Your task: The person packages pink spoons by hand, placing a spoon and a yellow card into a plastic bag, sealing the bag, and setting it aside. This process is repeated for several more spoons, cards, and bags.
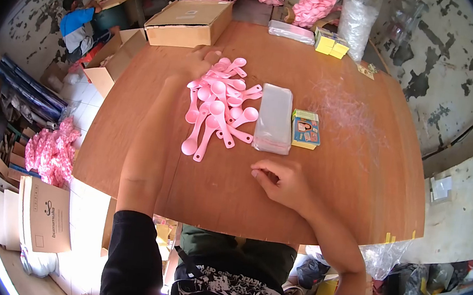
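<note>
A heap of pink measuring spoons (218, 105) lies loose on the wooden table, some of them double-ended. My left hand (198, 64) reaches to the heap's far left side, its fingers stretched out and touching the spoons there. Nearer to me, my right hand (282, 182) rests on the tabletop with its fingers curled in and nothing visible in them. Just beyond it are a stack of clear plastic bags (274, 120) and a small stack of printed cards (306, 129) with a picture on top.
A cardboard box (189, 23) stands at the table's back left. Yellow card stacks (331, 43), a clear-wrapped pack (291, 32) and a pink bundle (314, 7) are at the back. Thin plastic strands (347, 110) lie to the right. Another person (79, 24) sits at far left.
</note>
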A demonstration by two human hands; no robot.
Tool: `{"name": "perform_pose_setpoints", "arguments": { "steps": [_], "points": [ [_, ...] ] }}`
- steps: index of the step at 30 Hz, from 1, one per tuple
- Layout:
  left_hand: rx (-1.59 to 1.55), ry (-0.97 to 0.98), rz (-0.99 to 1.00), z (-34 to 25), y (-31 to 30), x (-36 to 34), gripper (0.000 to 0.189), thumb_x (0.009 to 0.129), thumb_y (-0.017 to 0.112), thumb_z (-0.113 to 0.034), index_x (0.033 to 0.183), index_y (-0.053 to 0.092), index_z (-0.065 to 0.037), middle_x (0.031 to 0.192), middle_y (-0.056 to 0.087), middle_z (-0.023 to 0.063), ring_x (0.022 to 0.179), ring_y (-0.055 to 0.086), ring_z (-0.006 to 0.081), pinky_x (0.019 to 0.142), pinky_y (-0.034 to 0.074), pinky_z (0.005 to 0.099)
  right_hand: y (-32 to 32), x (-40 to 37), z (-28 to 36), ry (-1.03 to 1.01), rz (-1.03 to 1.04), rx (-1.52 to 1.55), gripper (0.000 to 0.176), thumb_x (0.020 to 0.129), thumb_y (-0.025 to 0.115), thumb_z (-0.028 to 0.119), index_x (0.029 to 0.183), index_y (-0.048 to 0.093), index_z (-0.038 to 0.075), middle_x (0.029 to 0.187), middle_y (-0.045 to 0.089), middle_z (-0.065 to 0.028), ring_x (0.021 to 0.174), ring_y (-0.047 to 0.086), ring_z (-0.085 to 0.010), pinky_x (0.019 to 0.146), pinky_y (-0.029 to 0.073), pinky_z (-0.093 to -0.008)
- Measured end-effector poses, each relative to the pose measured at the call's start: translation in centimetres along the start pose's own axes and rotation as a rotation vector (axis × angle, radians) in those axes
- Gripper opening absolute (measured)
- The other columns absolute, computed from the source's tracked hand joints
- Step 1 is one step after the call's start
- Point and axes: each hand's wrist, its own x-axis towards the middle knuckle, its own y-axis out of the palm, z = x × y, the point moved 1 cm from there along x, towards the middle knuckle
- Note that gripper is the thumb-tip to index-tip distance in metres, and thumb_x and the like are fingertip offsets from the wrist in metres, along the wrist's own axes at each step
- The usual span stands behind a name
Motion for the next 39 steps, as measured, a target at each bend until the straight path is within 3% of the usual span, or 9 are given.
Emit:
{"name": "perform_pose_setpoints", "arguments": {
  "steps": [5,7,10,19,23,25,31,33,39],
  "points": [
    [-0.026,0.130,0.081,0.2,4.8,5.2,0.048,0.097,0.048,-0.044,0.136,0.055,-0.018,0.138,0.055,0.0076,0.126,0.052,0.0254,0.106,0.040,0.0356,0.2,0.1,0.1,-0.009,0.024,-0.046,0.010,0.083,0.074,0.008,0.092,0.072,0.005,0.076,0.070,-0.0083,0.057,0.063,-0.0161,0.052,0.050,-0.0269],
    [-0.222,-0.057,0.494,-1.0,5.4,5.8,0.044,0.099,0.048,-0.037,0.137,0.056,-0.016,0.125,0.066,0.0018,0.114,0.060,0.0183,0.101,0.044,0.0302,0.2,0.2,0.3,-0.010,0.021,-0.043,0.010,0.083,0.074,0.008,0.091,0.072,0.005,0.076,0.070,-0.0081,0.057,0.063,-0.0165,0.051,0.050,-0.0271],
    [-0.204,0.005,0.453,-2.4,5.2,4.7,0.042,0.099,0.050,-0.031,0.136,0.055,-0.013,0.115,0.071,-0.0018,0.105,0.063,0.0130,0.095,0.046,0.0265,0.3,0.3,0.1,-0.017,0.027,-0.039,0.009,0.083,0.074,0.009,0.090,0.072,0.005,0.077,0.070,-0.0080,0.057,0.064,-0.0168,0.051,0.050,-0.0273],
    [-0.391,0.189,0.578,-0.6,6.4,4.7,0.044,0.096,0.058,-0.030,0.138,0.055,-0.015,0.136,0.055,0.0082,0.121,0.055,0.0198,0.104,0.043,0.0322,0.1,0.5,0.6,-0.026,0.042,-0.042,0.010,0.082,0.073,0.006,0.092,0.071,0.004,0.077,0.069,-0.0080,0.059,0.064,-0.0164,0.052,0.050,-0.0268],
    [0.127,0.293,0.024,-2.8,4.7,1.5,0.043,0.096,0.052,-0.033,0.133,0.058,-0.013,0.130,0.059,0.0089,0.122,0.054,0.0263,0.107,0.038,0.0394,-1.2,1.4,0.0,-0.081,-0.024,-0.145,0.010,0.082,0.074,0.006,0.091,0.071,0.004,0.078,0.068,-0.0087,0.061,0.063,-0.0156,0.052,0.048,-0.0262],
    [0.154,0.586,-0.302,-3.4,4.0,0.2,0.035,0.093,0.056,-0.026,0.125,0.062,-0.012,0.119,0.062,0.0109,0.119,0.054,0.0320,0.106,0.037,0.0457,-2.6,2.8,-0.5,0.008,-0.003,-0.154,0.011,0.080,0.073,0.008,0.090,0.070,0.005,0.080,0.066,-0.0112,0.070,0.065,-0.0296,0.061,0.051,-0.0363],
    [-0.113,0.676,-0.009,-8.8,2.0,-9.2,0.031,0.081,0.064,-0.005,0.111,0.067,-0.007,0.129,0.056,0.0186,0.118,0.055,0.0351,0.099,0.044,0.0422,-4.8,6.2,-4.4,0.034,0.129,-0.363,0.014,0.077,0.077,0.012,0.087,0.073,0.004,0.082,0.070,-0.0106,0.069,0.066,-0.0243,0.064,0.051,-0.0356],
    [-0.133,0.744,-0.019,-9.1,3.3,-11.7,0.031,0.078,0.063,-0.001,0.109,0.068,-0.006,0.127,0.056,0.0183,0.116,0.056,0.0349,0.098,0.045,0.0419,-5.0,6.6,-3.5,0.317,0.285,-0.432,0.016,0.075,0.077,0.016,0.086,0.074,0.005,0.084,0.071,-0.0108,0.073,0.068,-0.0235,0.066,0.051,-0.0364],
    [-0.139,0.792,-0.051,-8.6,6.0,-15.3,0.031,0.074,0.061,0.004,0.103,0.069,-0.004,0.119,0.060,0.0157,0.110,0.058,0.0336,0.097,0.045,0.0433,-3.9,5.3,-5.0,0.167,0.173,-0.501,0.010,0.081,0.070,0.015,0.084,0.072,0.005,0.085,0.071,-0.0100,0.077,0.068,-0.0270,0.068,0.052,-0.0390]
  ]
}}
